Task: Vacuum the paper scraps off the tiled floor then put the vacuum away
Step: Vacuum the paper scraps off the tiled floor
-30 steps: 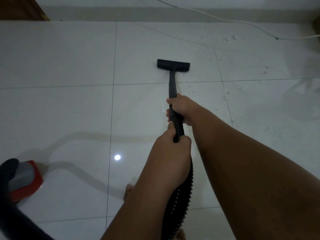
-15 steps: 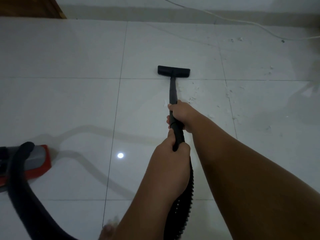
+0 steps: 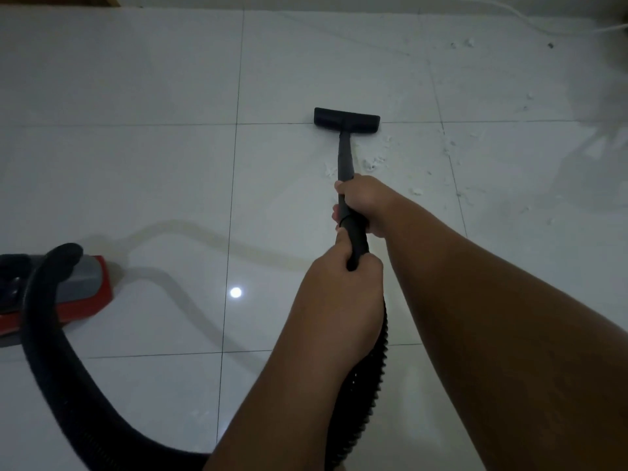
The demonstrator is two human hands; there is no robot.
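Observation:
Both hands grip the black vacuum wand point(image 3: 345, 154). My right hand point(image 3: 365, 203) holds it further forward; my left hand point(image 3: 343, 294) is closed around its rear end, where the ribbed black hose point(image 3: 51, 351) begins. The flat black nozzle head point(image 3: 346, 120) rests on the white tiled floor point(image 3: 136, 181), on a grout line. Small white paper scraps point(image 3: 377, 163) lie just right of the wand, with more paper scraps point(image 3: 448, 146) scattered further right. The red and grey vacuum body point(image 3: 81, 287) sits on the floor at the left.
The hose loops from the vacuum body across the lower left toward my arms. A white cable point(image 3: 557, 27) runs along the wall at the top right. A brown wooden edge point(image 3: 112, 0) shows at the top left. A ceiling light glints on the floor point(image 3: 235, 292).
The view has shifted so the vacuum body and hose show more at the left. The nozzle now sits on the grout line, nearer the scraps beside the wand. Both hands keep their grip.

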